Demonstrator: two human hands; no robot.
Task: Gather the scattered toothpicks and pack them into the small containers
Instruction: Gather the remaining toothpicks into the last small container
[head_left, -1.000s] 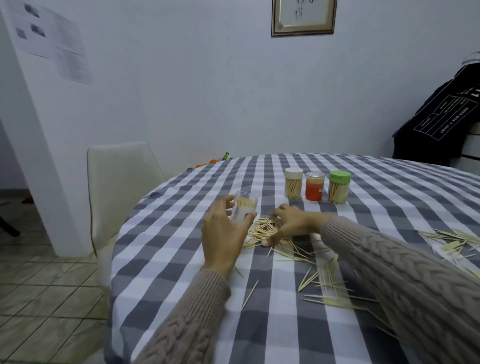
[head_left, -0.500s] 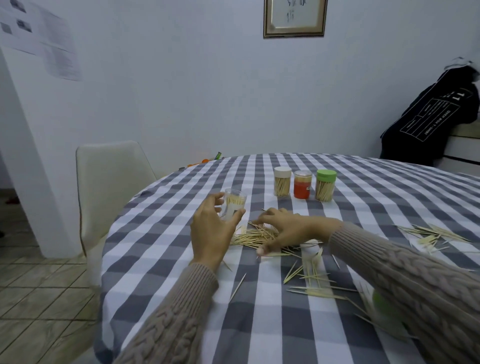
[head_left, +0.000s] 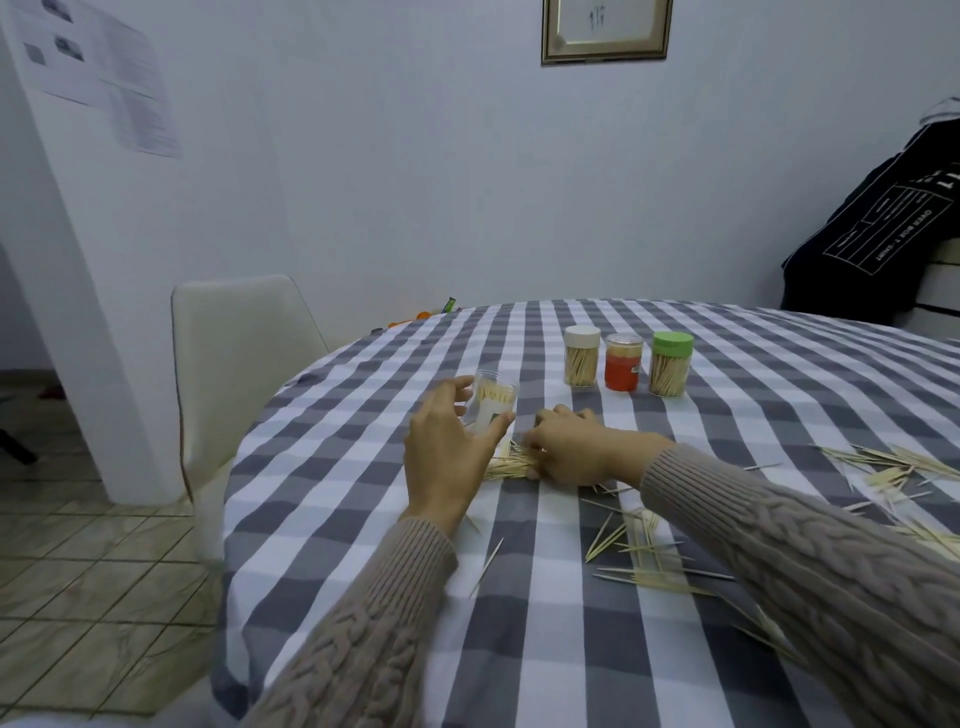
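Nearest us, loose toothpicks lie scattered on the checked tablecloth, to the right of our forearms, pointing in mixed directions. A further scatter lies at the right edge of the table, well apart from both hands.

Further in, we have our right hand down on a small bundle of toothpicks, fingers curled over it. Whether the fingers actually pinch the bundle, we cannot tell; the palm hides the contact. The bundle's long axis runs roughly left to right, with its left end sticking out toward the left hand.

The left hand grasps the open clear container, fingers and thumb wrapped around its wall. The container tilts, mouth up and to the right, and already holds toothpicks. It sits just beyond and left of the bundle, so we judge that the right hand, being the nearer one, must lift the bundle and turn it end-on to the mouth before loading.

Beyond the hands stand three closed containers in a row: white-lidded, red and green-lidded.

Further still: a white chair at left, a dark garment at right, a framed picture on the wall.
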